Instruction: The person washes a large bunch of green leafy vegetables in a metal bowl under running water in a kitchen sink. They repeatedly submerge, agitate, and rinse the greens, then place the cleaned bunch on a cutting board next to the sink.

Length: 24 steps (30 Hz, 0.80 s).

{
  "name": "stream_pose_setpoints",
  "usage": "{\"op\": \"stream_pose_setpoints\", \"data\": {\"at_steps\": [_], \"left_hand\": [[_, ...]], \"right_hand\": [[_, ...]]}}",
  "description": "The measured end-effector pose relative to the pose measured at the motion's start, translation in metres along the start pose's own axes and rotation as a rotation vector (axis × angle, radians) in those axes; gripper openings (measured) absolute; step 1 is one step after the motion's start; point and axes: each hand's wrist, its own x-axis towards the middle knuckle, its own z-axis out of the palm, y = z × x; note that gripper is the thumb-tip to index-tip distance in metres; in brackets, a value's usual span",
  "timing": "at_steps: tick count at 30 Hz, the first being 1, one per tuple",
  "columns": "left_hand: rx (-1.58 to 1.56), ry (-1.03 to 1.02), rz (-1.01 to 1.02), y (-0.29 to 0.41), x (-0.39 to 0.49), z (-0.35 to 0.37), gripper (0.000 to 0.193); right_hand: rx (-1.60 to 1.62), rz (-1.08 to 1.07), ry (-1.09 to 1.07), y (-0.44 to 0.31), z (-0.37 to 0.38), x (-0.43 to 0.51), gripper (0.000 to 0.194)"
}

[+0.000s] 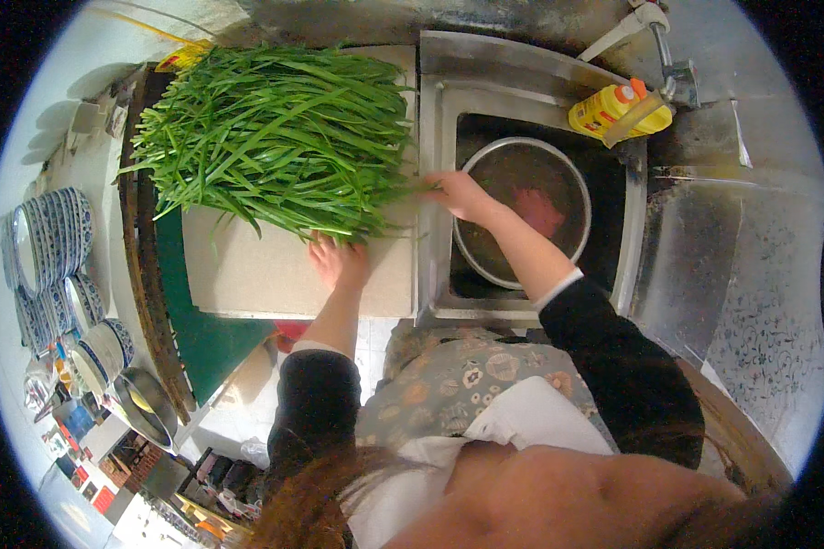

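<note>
A broad heap of long, flat green leaves, which look like garlic chives (pixel 275 137), lies on a pale board (pixel 302 288) left of the sink. Its cut stems point left and the leaf tips right. My left hand (pixel 338 261) rests on the board at the heap's near edge, fingertips against the lowest leaves; its grip is partly hidden. At the board's right edge, my right hand (pixel 461 195) has its fingers pinched together on thin leaf ends, blurred by motion.
In the steel sink (pixel 439 267) sits a round metal basin (pixel 587 206) with a reddish, unclear shape inside. A yellow detergent bottle (pixel 597 113) stands at the back right beneath the tap (pixel 659 51). Patterned plates (pixel 55 240), bowls (pixel 99 357) and a metal pan (pixel 144 405) are at left.
</note>
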Motion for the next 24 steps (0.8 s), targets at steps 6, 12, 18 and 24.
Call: {"op": "stream_pose_setpoints", "data": {"at_steps": [6,12,18,24], "left_hand": [[-0.084,0.065,-0.006,0.0,0.001,-0.001,0.062],[-0.266,0.193,-0.007,0.0,-0.001,-0.008,0.059],[-0.24,0.249,0.019,-0.005,-0.005,-0.008,0.059],[-0.317,0.269,0.01,-0.01,-0.008,-0.01,0.053]], "right_hand": [[0.217,0.067,-0.081,0.037,-0.047,-0.108,0.02],[-0.039,0.133,0.115,-0.003,-0.111,-0.206,0.023],[0.09,0.145,0.464,-0.12,-0.152,-0.194,0.027],[-0.337,-0.407,0.441,-0.293,-0.133,-0.058,0.031]]}}
